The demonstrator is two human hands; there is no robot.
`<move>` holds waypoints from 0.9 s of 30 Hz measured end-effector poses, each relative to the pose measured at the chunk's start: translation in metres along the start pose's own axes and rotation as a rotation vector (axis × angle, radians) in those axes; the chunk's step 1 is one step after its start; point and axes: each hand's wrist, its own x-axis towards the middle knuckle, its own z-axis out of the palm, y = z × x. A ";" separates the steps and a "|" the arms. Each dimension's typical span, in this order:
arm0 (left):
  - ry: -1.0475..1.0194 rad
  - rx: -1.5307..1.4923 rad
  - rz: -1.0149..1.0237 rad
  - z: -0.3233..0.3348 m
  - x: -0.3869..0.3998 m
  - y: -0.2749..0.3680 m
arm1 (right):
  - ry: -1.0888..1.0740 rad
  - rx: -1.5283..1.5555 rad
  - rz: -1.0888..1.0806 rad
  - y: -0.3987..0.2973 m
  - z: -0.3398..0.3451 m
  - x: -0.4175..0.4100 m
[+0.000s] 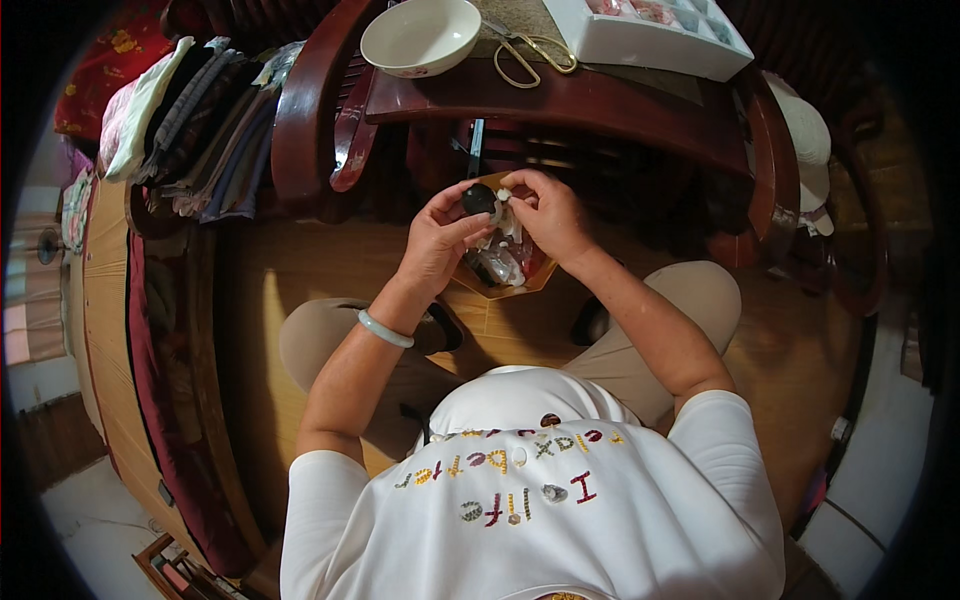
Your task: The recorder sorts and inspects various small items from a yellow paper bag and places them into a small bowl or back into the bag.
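Note:
My left hand (436, 238) holds a dark, glossy preserved egg (478, 199) between thumb and fingers. A pale rim of shell shows on the egg's right side. Pinched in the fingertips of my right hand (553, 216) is a small white shell piece (503, 195), close beside the egg. Both hands are above a yellow angular waste bin (546, 276) on the floor between my feet. Inside the bin lie crumpled clear plastic (501, 262) and white scraps. My hands cover part of its far rim.
A dark wooden table (570, 109) stands ahead. On it are a white bowl (424, 37), gold-handled scissors (517, 64) and a white foam box (652, 52) with compartments holding wrapped items. Folded clothes (202, 127) lie at the left. A white cap (802, 142) is at the right.

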 end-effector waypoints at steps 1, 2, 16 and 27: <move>0.000 0.000 0.000 -0.001 0.000 0.000 | 0.000 0.000 0.000 -0.001 0.000 0.000; 0.021 0.023 -0.005 -0.002 0.000 -0.001 | -0.032 -0.009 0.002 -0.001 0.000 0.000; 0.155 0.092 0.003 0.001 0.001 -0.007 | -0.032 -0.013 -0.031 -0.020 0.006 -0.008; 0.200 0.187 0.148 0.005 -0.001 -0.018 | 0.039 -0.377 -0.308 -0.018 0.006 -0.005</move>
